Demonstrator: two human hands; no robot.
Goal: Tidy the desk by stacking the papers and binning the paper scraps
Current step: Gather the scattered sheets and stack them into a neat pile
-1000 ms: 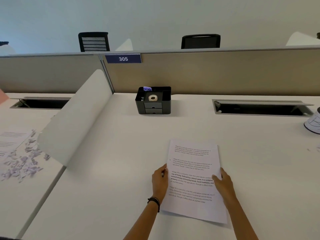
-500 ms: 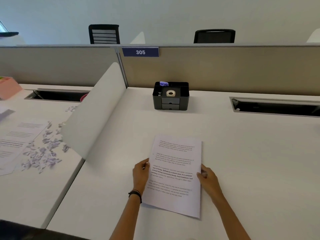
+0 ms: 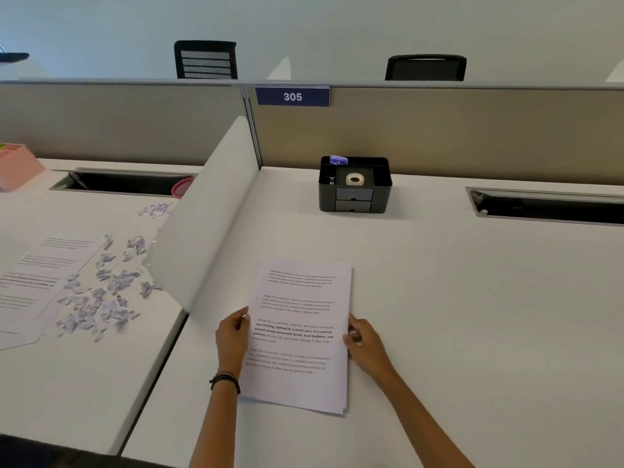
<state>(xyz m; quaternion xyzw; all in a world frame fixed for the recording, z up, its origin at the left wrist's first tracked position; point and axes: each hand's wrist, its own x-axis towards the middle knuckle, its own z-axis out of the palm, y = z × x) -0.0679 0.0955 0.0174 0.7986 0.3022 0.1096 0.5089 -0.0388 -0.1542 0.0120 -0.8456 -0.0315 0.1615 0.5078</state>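
Observation:
A thin stack of printed papers (image 3: 304, 312) lies on the white desk (image 3: 456, 298) in front of me. My left hand (image 3: 233, 339) grips its left edge and my right hand (image 3: 363, 342) grips its right edge, both near the middle of the sheets. On the neighbouring desk to the left, several torn paper scraps (image 3: 101, 295) are scattered beside more printed sheets (image 3: 37, 275) lying loose.
A curved white divider (image 3: 209, 211) separates the two desks. A black desk organiser (image 3: 354, 187) with a tape roll stands at the back. Cable slots (image 3: 547, 207) are cut into both desks. A pink box (image 3: 17, 165) and a pink cup rim (image 3: 182, 187) sit far left.
My view has swung left, bringing the neighbouring desk's scraps and sheets into sight. Both hands stay on the stack's edges, and the stack now lies straighter.

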